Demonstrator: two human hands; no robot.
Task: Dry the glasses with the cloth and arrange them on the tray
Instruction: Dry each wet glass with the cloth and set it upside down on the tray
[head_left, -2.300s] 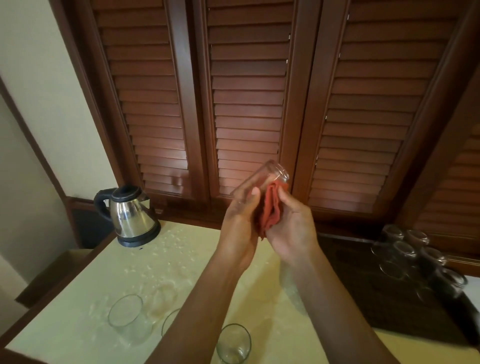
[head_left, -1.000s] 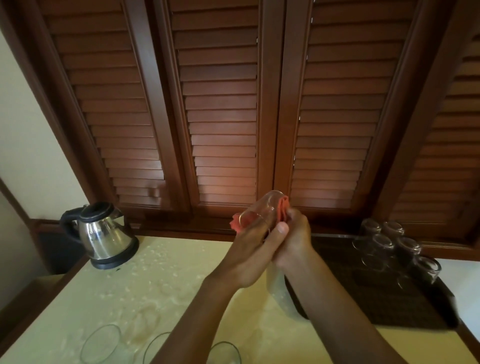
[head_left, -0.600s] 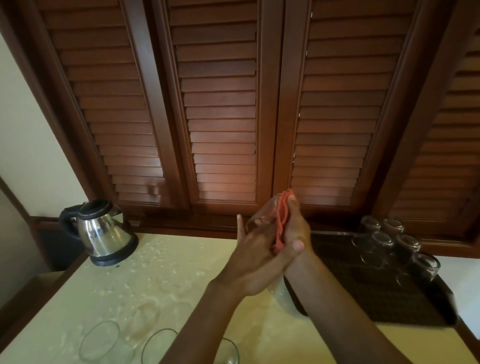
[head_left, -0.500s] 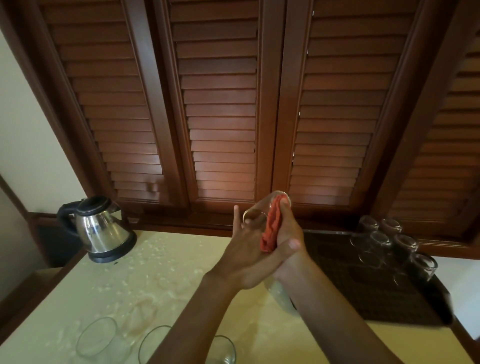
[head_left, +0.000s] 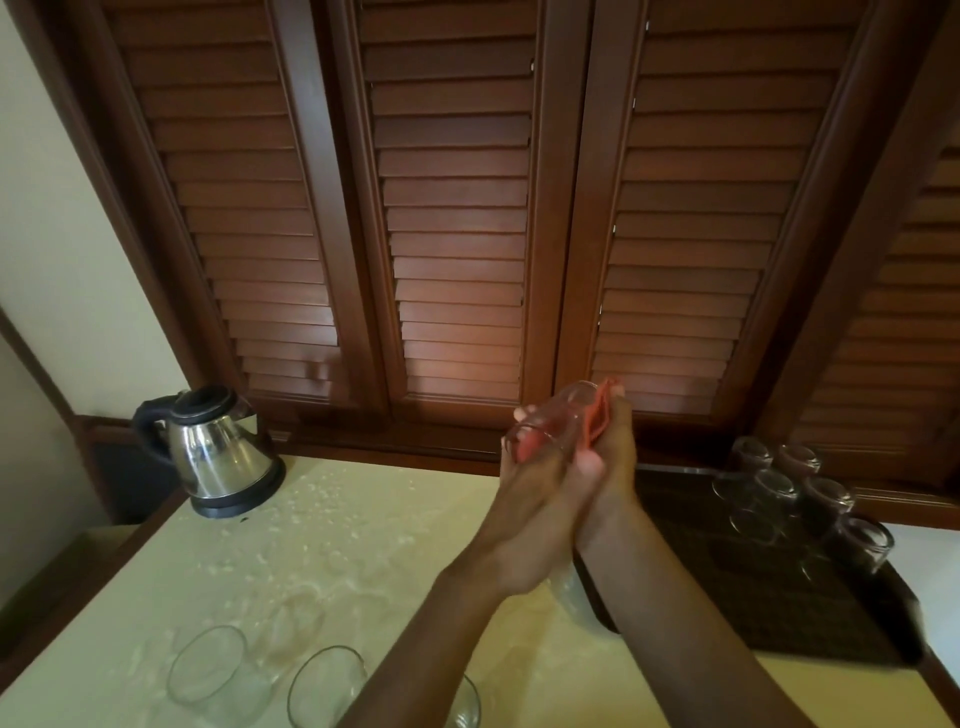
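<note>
Head view only, so I go by that: my left hand (head_left: 535, 499) is curled round a clear glass (head_left: 558, 421) raised above the desk (head_left: 363, 530), the glass tilted with its far end toward the louvred shutters (head_left: 457, 208). My right hand (head_left: 610, 462) grips a red cloth (head_left: 597, 423) and presses it against the side of that glass; some red also shows through the glass near my left fingers (head_left: 519, 414). On the dark tray (head_left: 779, 587) to the right stand several glasses in a cluster (head_left: 795, 493), seemingly upside down, near its far right corner. Three more glasses (head_left: 208, 670) stand at the near left of the desk, the rightmost partly hidden by my left forearm. Water drops (head_left: 322, 499) speckle the desk between them and a steel kettle (head_left: 213, 452) at the far left corner.
</note>
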